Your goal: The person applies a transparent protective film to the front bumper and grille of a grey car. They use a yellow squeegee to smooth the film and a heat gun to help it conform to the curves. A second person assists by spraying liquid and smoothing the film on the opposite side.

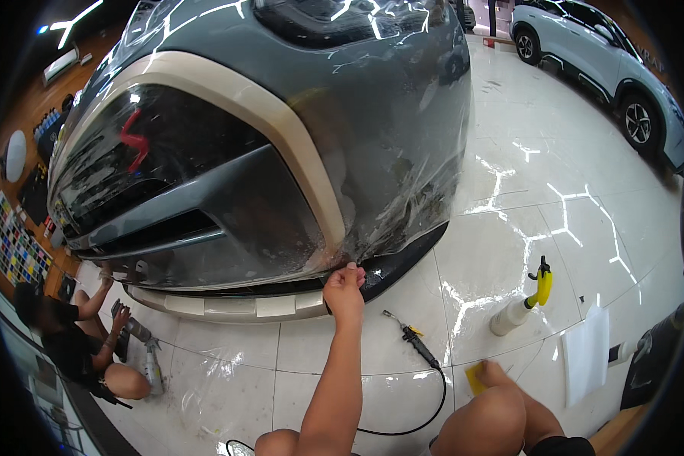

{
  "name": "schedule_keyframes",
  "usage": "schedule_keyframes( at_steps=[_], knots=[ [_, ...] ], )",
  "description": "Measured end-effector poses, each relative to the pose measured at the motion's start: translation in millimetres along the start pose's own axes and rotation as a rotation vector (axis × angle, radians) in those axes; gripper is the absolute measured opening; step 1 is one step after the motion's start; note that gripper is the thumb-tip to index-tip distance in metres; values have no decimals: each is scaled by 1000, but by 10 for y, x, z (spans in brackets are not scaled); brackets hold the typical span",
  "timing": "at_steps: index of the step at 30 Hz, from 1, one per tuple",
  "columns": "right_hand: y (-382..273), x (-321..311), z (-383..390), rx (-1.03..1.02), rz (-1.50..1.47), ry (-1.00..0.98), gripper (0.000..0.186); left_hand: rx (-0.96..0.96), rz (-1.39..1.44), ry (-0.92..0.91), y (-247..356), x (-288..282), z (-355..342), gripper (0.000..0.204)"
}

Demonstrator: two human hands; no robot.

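Note:
A dark grey car bumper with a beige trim strip fills the upper middle, covered by wet, wrinkled clear film. At the bumper's lower corner, beside the end of the beige strip, my left hand is closed in a pinch on the film's edge. A black lower lip runs just to the right of those fingers. Low on the right, next to my bent knee, my right hand grips a yellow squeegee, partly hidden by the fingers.
On the tiled floor lie a black hand torch with a hose and a white sheet. A yellow-topped spray bottle stands between them. At left, a person squats by the bumper. A light-blue car is parked far right.

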State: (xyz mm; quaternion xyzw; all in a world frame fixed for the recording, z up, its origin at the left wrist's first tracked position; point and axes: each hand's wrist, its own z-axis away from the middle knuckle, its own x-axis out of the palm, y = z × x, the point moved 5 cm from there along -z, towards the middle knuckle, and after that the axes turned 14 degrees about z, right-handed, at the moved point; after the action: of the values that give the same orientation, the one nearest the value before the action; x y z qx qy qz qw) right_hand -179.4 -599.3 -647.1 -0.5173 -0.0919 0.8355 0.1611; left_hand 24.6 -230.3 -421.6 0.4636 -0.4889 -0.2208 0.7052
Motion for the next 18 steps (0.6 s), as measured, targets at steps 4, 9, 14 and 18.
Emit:
schedule_keyframes(
  at_steps=[4,9,14,18],
  knots=[
    [-1543,-2505,-246,-505,-1496,305,37,35,38,10,-23,-3,-8,21],
    [-3946,-4668,940,-1044,94,1527,25,73,-46,-10,72,-98,-58,21],
    [-4298,-4609,613,-987,286,1867,29,56,46,5,-7,1,-54,22],
    [-3732,-2778,-152,-785,125,1591,30,150,-109,-13,-73,-16,-86,17]
  ],
)
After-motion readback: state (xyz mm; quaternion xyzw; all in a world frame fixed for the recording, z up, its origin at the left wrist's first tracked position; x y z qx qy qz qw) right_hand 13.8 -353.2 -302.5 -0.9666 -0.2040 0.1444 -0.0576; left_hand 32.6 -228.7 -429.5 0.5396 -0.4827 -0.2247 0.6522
